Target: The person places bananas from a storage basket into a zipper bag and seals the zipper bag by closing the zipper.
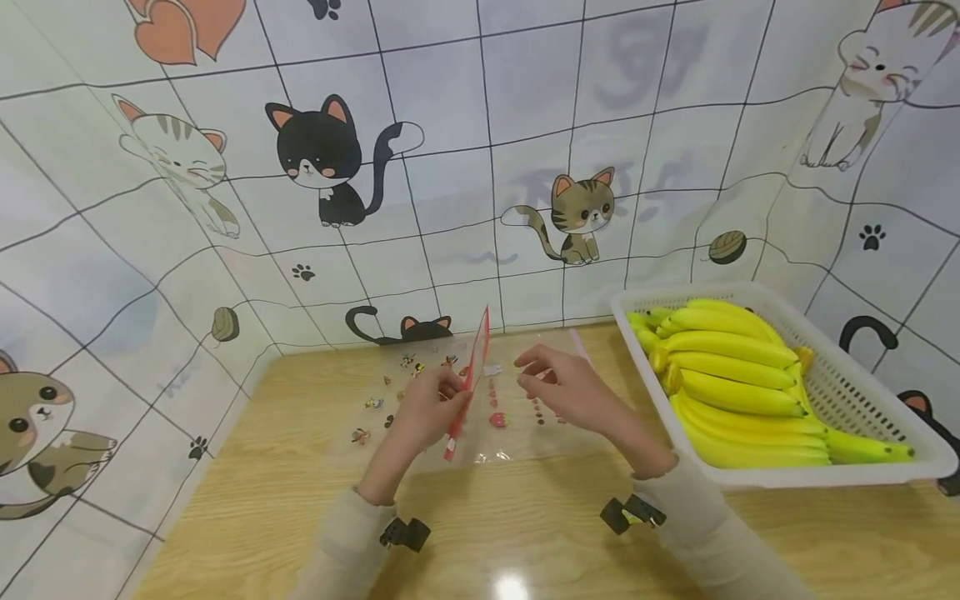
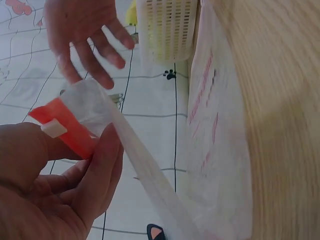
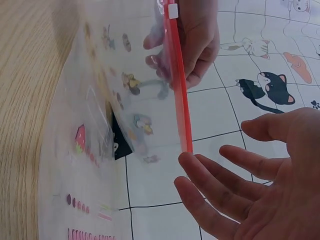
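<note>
The left hand (image 1: pixel 426 412) pinches the long red strip (image 1: pixel 457 429) of a clear printed plastic bag (image 3: pixel 130 60); the right hand (image 1: pixel 572 387) hovers nearby, fingers spread; wooden surface (image 1: pixel 517 517) beneath

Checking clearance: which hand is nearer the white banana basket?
Right. In the head view, the right hand is just left of the white basket, not touching; the left hand is farther left, holding the red strip.
</note>
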`<state>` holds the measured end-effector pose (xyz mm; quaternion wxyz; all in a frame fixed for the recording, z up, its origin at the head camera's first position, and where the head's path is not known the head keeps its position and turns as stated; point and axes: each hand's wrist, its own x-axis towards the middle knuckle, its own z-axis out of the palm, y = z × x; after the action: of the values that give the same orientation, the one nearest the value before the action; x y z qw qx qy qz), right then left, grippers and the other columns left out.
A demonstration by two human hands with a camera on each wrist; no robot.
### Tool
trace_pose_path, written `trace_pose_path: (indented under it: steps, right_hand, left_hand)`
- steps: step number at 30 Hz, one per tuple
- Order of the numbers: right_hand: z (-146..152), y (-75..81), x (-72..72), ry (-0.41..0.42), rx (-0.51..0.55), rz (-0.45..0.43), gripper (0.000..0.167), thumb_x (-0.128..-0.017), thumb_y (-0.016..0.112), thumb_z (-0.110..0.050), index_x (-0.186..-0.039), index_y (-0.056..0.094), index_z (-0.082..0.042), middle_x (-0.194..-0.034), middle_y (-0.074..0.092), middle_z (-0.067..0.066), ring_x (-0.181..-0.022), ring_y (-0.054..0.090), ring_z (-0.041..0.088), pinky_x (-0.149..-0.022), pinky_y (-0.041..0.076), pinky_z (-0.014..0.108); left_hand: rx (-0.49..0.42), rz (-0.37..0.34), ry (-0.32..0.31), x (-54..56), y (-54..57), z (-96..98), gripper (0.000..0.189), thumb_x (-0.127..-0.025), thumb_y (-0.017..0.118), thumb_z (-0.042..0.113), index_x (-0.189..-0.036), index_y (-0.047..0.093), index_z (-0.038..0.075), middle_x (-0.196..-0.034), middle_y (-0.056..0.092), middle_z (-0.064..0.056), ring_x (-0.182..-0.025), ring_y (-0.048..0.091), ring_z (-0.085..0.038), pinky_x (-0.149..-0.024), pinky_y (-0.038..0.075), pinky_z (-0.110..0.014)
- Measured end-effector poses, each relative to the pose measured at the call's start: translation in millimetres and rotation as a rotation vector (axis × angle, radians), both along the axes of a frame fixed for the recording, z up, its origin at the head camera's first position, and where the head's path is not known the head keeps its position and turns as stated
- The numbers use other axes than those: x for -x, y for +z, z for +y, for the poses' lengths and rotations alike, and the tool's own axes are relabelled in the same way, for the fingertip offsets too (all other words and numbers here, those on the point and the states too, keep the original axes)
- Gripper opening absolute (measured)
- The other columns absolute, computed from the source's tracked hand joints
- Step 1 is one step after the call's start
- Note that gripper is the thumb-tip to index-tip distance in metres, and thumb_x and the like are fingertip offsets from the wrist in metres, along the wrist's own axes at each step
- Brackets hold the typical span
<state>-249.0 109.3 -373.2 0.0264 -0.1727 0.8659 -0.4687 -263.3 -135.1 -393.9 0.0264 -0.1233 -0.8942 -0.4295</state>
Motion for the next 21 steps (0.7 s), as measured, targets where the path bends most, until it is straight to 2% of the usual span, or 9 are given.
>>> trace_pose_path:
  steps: [5,12,17,21]
  right_hand:
    - [-3,2.7,-1.8,0.019,0.011,0.021,0.033,-0.105,0.059,-0.032,-0.129,0.064,-0.011,-0.12,0.072,0.015,-0.085,0.071,0.015,-0.055,0.056,0.034]
    - [-9,2.6,-3.3,0.034,0.008,0.042,0.039,-0.107,0.053,-0.041,-0.128,0.065,-0.01,-0.121,0.07,0.012,-0.089,0.074,0.02,-0.072,0.06,0.037]
    - [-15,1.6,-6.4,0.045,-0.023,0.028,0.039,-0.106,0.055,-0.04,-0.129,0.065,-0.01,-0.119,0.072,0.014,-0.084,0.072,0.016,-0.067,0.059,0.034]
    - [-17,-0.3,-7.9,0.042,-0.043,0.022,0.037,-0.104,0.059,-0.038,-0.127,0.066,-0.009,-0.114,0.074,0.012,-0.078,0.071,0.012,-0.065,0.057,0.032]
  left_hand:
    - [-0.033,0.031,-0.017,-4.0,-2.2,10.1,0.008,-0.095,0.072,0.008,-0.089,0.067,0.006,-0.079,0.067,-0.005,-0.071,0.061,-0.013,-0.062,0.051,-0.025]
    - [-0.113,0.001,-0.037,-11.3,-2.5,20.5,0.007,-0.096,0.071,0.009,-0.092,0.066,0.005,-0.086,0.07,-0.008,-0.073,0.064,-0.014,-0.063,0.055,-0.025]
    - [-0.141,-0.01,-0.083,-17.3,-0.7,27.2,0.006,-0.098,0.069,0.009,-0.095,0.066,0.004,-0.088,0.071,-0.009,-0.072,0.066,-0.013,-0.062,0.057,-0.025]
    - [-0.124,-0.001,-0.103,-21.2,0.4,30.2,0.007,-0.099,0.068,0.013,-0.098,0.067,0.006,-0.089,0.07,-0.007,-0.07,0.066,-0.012,-0.06,0.056,-0.025]
